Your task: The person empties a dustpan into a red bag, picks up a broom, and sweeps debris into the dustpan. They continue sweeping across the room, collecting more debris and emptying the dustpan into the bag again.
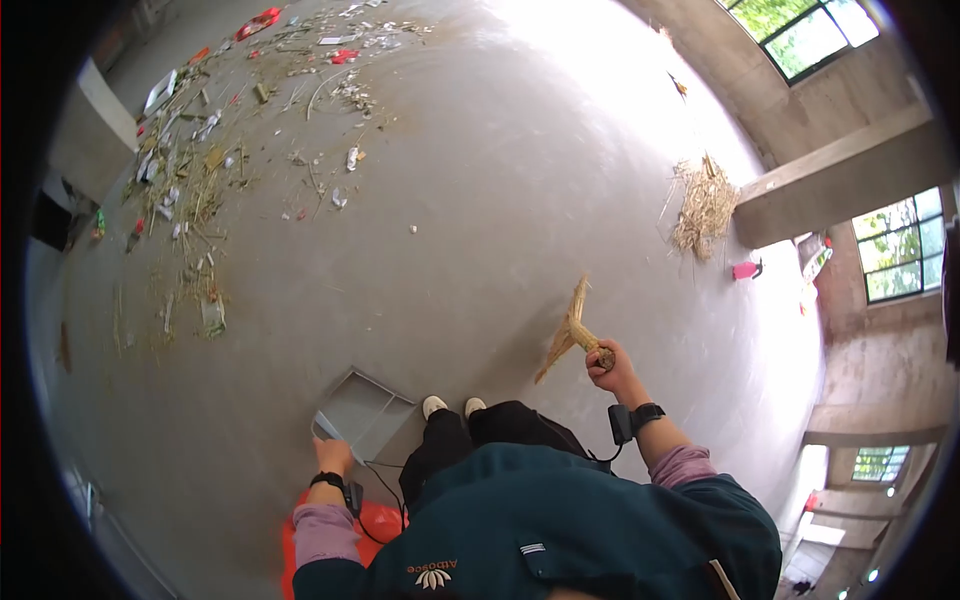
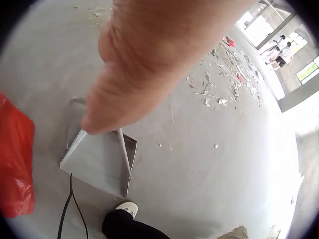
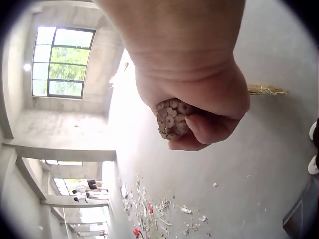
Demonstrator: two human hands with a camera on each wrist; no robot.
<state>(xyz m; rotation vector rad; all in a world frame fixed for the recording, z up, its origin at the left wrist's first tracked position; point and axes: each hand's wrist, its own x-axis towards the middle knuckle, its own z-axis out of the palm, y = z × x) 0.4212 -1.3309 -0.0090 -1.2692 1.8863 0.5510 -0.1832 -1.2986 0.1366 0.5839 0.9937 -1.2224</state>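
In the head view my right hand (image 1: 613, 370) grips the handle of a straw broom (image 1: 575, 328), its bristles spread above the floor. The right wrist view shows the fingers of the hand (image 3: 199, 114) curled round the bundled handle end (image 3: 172, 119). My left hand (image 1: 333, 456) holds a grey metal dustpan (image 1: 365, 415) by its handle at the lower left. In the left wrist view the hand (image 2: 144, 64) covers most of the grip, and the dustpan (image 2: 97, 159) hangs beneath, its pan showing no litter.
Scattered straw and litter (image 1: 210, 190) lie at the upper left. A straw pile (image 1: 703, 208) sits by a pillar, near a pink bottle (image 1: 746, 271). A red plastic bag (image 1: 380, 520) is beside my left arm. Distant people (image 2: 283, 54) stand near the windows.
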